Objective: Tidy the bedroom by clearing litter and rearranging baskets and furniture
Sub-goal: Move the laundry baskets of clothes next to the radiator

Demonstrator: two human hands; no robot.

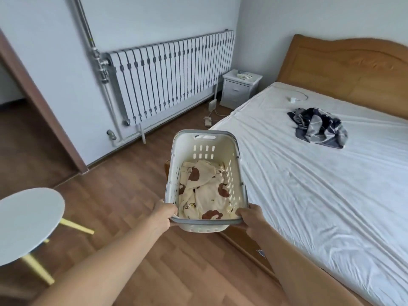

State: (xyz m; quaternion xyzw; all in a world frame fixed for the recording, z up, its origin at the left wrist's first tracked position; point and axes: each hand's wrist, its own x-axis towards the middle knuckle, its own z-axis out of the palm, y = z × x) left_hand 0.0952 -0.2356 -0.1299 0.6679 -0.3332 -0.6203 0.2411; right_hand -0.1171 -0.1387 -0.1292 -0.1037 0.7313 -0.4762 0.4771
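A white laundry basket (198,151) with a grey rim hangs in the air beside the bed, above the wooden floor. A cream cloth (205,191) with brown bear prints lies crumpled inside it. My left hand (164,214) grips the near rim at its left corner, fingers curled over the edge. At the right corner of that same rim, my right hand (250,219) holds on in the same way. A dark blue and grey patterned cloth (318,128) lies bunched on the white bed sheet (309,195).
A wooden bed with headboard (344,60) fills the right side. A white nightstand (239,89) stands in the far corner by the radiator (172,78). A charger and cable (293,99) lie on the bed. A round white table (26,224) with yellow legs stands left. Cables and adapters (208,120) lie on the floor.
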